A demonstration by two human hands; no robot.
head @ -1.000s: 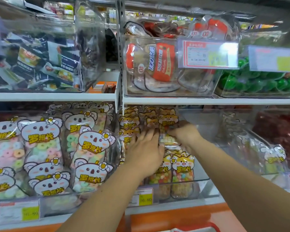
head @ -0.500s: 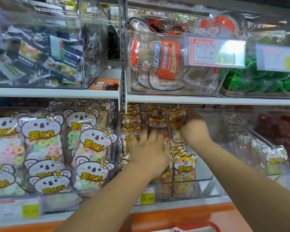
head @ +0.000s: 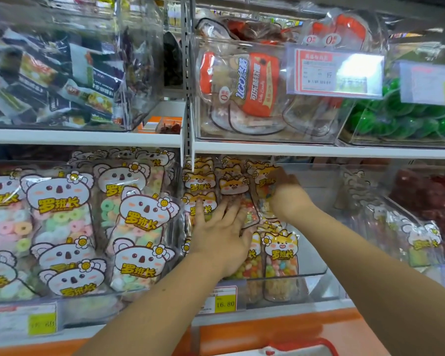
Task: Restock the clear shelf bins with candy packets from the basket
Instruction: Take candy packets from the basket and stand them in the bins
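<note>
Orange fox-faced candy packets (head: 232,185) stand in rows inside a clear shelf bin (head: 316,263) on the lower shelf. My left hand (head: 221,228) lies flat with spread fingers against the front of the middle packets. My right hand (head: 289,199) reaches deeper into the bin and curls round a fox packet (head: 263,179) in the right-hand row; its fingertips are hidden behind the packet. Two more fox packets (head: 280,253) stand at the bin's front. The basket's red rim (head: 306,346) shows at the bottom edge.
The neighbouring bin to the left holds koala ring-candy packets (head: 144,214). The right part of the fox bin holds no packets. Above sit bins of cola candy (head: 254,86) and green sweets (head: 396,122). A yellow price tag (head: 222,301) hangs below the bin.
My right hand has moved up and back into the bin with its packet. My left hand has slid slightly upward on the packets, fingers spreading.
</note>
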